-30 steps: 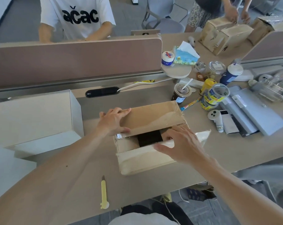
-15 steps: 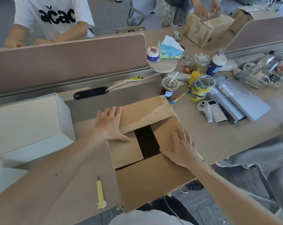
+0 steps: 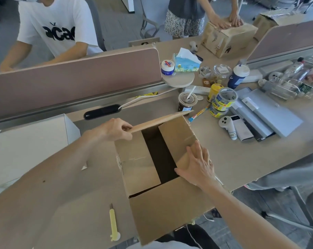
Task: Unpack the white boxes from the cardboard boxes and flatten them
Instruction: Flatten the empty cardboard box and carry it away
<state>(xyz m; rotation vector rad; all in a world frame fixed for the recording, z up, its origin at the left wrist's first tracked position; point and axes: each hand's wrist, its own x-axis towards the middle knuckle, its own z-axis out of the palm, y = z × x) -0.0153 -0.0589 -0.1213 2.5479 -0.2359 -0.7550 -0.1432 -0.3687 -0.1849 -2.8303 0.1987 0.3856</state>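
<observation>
- One cardboard box point(image 3: 146, 177) sits on the desk point(image 3: 241, 159) straight in front of the person; its near side overhangs the desk edge
- It has four flaps: the far flap point(image 3: 161, 121) raised, the near flap point(image 3: 168, 211) folded out toward the person, the left inner flap point(image 3: 134, 155) and the right inner flap point(image 3: 177, 137) lying nearly flat
- Two hands are at work: the left hand point(image 3: 116, 130) pinches the far flap's left corner between thumb and curled fingers; the right hand point(image 3: 197, 166) lies flat, fingers straight, on the right inner flap
- One white box point(image 3: 26, 146) stands on the desk, left of the cardboard box and apart from it
- One yellow utility knife point(image 3: 113, 223) lies on the desk just left of the near flap
- Two more cardboard boxes are across the desk at far right: the nearer one point(image 3: 229, 38) under another person's two hands; the farther one point(image 3: 270, 18) partly behind a divider
- A further person in a white T-shirt point(image 3: 57, 29) sits behind the pink divider point(image 3: 76, 78)
- The gap point(image 3: 159, 155) between the inner flaps is only dark; what lies inside cannot be made out
- The white box is cut off at the left edge and partly covered by the left forearm
</observation>
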